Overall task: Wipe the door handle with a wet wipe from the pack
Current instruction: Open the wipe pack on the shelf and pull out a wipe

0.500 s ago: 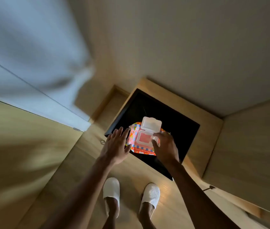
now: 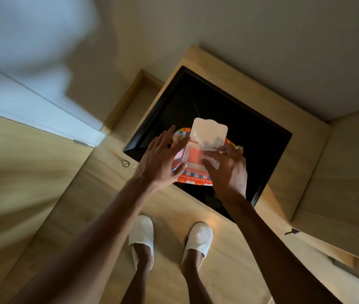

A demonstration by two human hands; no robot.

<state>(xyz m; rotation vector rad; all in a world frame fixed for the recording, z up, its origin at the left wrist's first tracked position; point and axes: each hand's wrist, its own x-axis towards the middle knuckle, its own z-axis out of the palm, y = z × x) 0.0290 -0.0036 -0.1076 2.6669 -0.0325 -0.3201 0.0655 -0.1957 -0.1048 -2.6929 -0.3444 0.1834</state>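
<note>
A colourful wet wipe pack (image 2: pixel 192 178) lies on a black surface (image 2: pixel 259 141) below me, its white flip lid (image 2: pixel 209 132) standing open over the pink opening. My left hand (image 2: pixel 162 159) rests against the pack's left side with fingers spread. My right hand (image 2: pixel 229 170) is on the pack's right side, its fingers at the edge of the white lid frame. No wipe shows outside the pack. The door handle is not in view.
The black surface sits in a low wooden unit (image 2: pixel 305 137) against the wall. A wooden door (image 2: pixel 20 183) stands at left, with a small metal ring (image 2: pixel 126 163) on the wooden floor near it. My feet in white slippers (image 2: pixel 143 238) stand just in front.
The view has come closer to the pack. My left hand has moved in against the pack's left side, and my right hand's fingers have shifted onto the lid frame.
</note>
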